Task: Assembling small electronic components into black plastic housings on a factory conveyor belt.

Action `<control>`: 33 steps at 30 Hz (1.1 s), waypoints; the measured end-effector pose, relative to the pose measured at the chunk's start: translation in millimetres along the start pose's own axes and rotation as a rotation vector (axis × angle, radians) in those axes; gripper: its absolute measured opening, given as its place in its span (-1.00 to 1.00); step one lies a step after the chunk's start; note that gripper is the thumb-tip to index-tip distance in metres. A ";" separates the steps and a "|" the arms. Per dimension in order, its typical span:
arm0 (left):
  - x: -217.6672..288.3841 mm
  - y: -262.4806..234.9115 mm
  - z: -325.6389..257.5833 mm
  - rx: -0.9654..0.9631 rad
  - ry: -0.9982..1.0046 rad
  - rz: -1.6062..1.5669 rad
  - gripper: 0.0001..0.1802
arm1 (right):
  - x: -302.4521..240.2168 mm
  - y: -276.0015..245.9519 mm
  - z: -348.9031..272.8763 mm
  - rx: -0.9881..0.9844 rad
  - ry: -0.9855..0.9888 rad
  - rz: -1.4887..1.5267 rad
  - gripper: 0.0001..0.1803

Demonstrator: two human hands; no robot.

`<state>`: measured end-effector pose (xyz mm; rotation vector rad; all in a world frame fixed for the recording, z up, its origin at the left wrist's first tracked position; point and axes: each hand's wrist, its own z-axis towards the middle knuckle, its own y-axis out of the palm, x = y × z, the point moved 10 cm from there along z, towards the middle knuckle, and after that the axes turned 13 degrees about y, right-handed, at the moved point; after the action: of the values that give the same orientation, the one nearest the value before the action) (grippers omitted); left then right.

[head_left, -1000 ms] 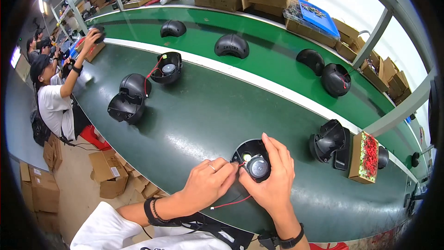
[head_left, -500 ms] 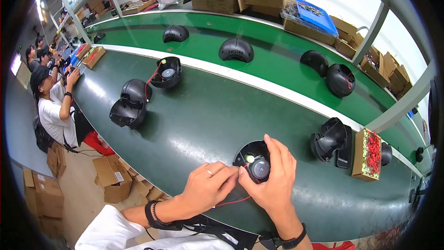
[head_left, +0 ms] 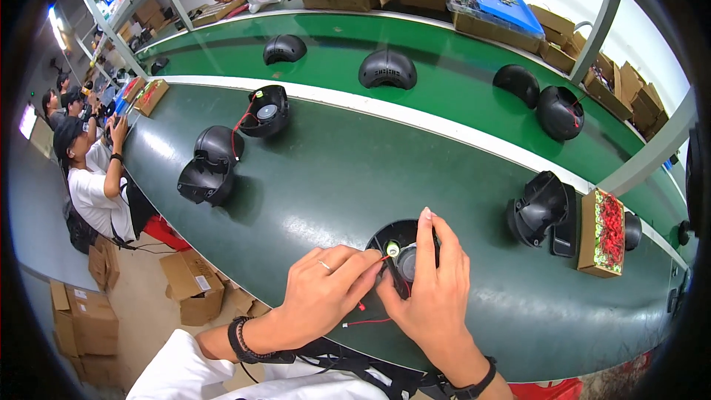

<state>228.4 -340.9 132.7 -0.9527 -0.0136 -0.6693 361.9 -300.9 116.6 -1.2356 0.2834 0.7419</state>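
Observation:
Near the table's front edge a round black plastic shell (head_left: 380,239) lies with its hollow side up. Inside it show a round grey speaker (head_left: 407,260) and a small pale green cylindrical part (head_left: 392,250). My left hand (head_left: 322,289) pinches a red wire (head_left: 384,258) at the shell's left side, beside the green part. Around the shell's right side is my right hand (head_left: 435,296), thumb on the near side and fingers along the far side, partly hiding the speaker. Red leads with small connectors (head_left: 366,322) trail on the table below my hands.
Other black shells (head_left: 211,170) stand at the left, one with a speaker (head_left: 266,111). At the right are a shell (head_left: 537,211), a black phone-like slab (head_left: 563,233) and a box of red-wired parts (head_left: 601,233). More shells (head_left: 387,69) sit on the green belt (head_left: 326,63). A co-worker (head_left: 92,178) sits at left.
Shells on the belt have shifted slightly right against the table. My left fingers are now on the red wire near the green part, and a red connector shows below them.

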 end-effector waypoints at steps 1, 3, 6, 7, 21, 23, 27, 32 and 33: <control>1.2 -1.3 -0.1 0.010 -0.001 -0.002 -0.74 | -1.2 -1.7 -1.1 0.008 -0.003 -0.010 0.00; 3.0 -1.7 3.3 -0.030 -0.019 -0.026 -0.76 | -1.7 -1.9 -1.7 0.015 0.000 -0.019 0.00; -3.9 7.0 -2.0 -0.049 -0.148 -0.165 -0.79 | -1.2 -0.8 -1.5 0.028 0.009 -0.022 0.00; -11.0 11.2 -7.3 -0.026 -0.258 -0.279 -0.80 | -1.4 -0.1 -1.9 0.029 0.010 -0.018 0.00; -3.7 19.6 -10.1 -0.075 0.043 -0.028 -0.76 | 0.1 2.7 4.2 -0.034 -0.006 -0.044 0.03; -6.3 18.6 -9.8 -0.058 0.078 -0.008 -0.75 | -4.6 -1.6 7.4 -0.010 -0.022 -0.001 0.00; -8.6 30.7 -13.5 -0.096 0.155 -0.012 -0.73 | 8.0 -3.6 10.9 0.052 0.047 0.033 -0.07; -11.5 26.5 -13.4 -0.128 0.185 -0.164 -0.53 | 17.2 -12.0 14.4 0.097 0.101 0.079 -0.19; -13.6 21.4 -7.1 -0.110 0.208 -0.177 -0.53 | 20.7 -10.4 14.3 0.077 0.116 0.106 -0.20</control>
<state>227.0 -330.7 108.5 -0.9908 0.1250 -0.9385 381.3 -281.7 117.3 -1.1993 0.4718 0.7447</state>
